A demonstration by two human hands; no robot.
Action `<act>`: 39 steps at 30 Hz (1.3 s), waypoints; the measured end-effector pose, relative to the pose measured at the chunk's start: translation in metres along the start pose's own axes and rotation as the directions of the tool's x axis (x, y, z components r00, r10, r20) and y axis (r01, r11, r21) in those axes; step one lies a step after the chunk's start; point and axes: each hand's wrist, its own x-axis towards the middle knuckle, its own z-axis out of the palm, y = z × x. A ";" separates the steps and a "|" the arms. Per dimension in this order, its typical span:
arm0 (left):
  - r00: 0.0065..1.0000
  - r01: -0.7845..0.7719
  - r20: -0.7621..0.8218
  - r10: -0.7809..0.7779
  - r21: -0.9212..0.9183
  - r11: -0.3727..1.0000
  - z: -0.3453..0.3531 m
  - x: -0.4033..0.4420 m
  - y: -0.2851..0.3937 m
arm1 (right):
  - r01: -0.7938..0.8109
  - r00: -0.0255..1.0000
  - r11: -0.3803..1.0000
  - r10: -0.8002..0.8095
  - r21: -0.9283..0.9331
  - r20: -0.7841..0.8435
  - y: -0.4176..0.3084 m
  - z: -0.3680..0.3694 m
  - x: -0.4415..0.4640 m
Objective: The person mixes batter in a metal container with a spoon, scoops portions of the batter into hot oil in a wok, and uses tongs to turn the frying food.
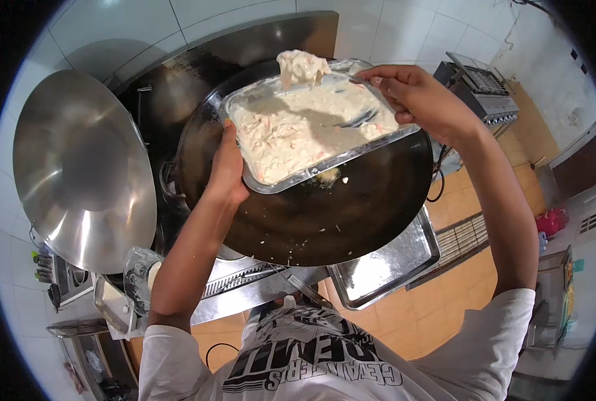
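My left hand [228,164] grips the left end of a rectangular metal tray [324,164] filled with pale, lumpy batter [278,144]. At the tray's far right corner my right hand [408,97] is closed, thumb and fingers pinched on a utensil handle. A clump of batter [302,67] is raised at the tray's far edge, on the utensil's end, which is mostly hidden. A dark spoon-like shape [358,120] lies in the batter. Below the tray is a large dark wok [311,227] with a little oil and batter drops in it.
A big shiny metal wok or lid [84,170] leans at the left. An empty metal tray [384,260] lies below the dark wok's right side. A bowl [137,274] and a small tray [113,304] stand at lower left. A metal appliance [481,87] is at upper right.
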 end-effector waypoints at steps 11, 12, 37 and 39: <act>0.996 -0.032 -0.086 0.035 0.033 0.999 -0.015 0.004 -0.007 | -0.104 0.985 0.994 0.105 -0.015 0.140 0.067 0.012 0.014; 0.997 -0.032 -0.072 0.034 0.034 0.999 -0.016 0.004 -0.006 | -0.062 0.988 0.997 0.068 -0.043 0.137 0.066 0.009 0.017; 0.985 -0.120 -0.115 0.129 0.077 0.990 -0.033 -0.008 0.014 | -0.019 0.995 0.990 0.033 -0.142 0.097 0.041 0.011 0.025; 0.983 -0.136 -0.117 0.144 0.081 0.987 -0.034 -0.008 0.014 | -0.027 0.996 0.998 0.031 -0.052 0.078 0.031 0.002 0.025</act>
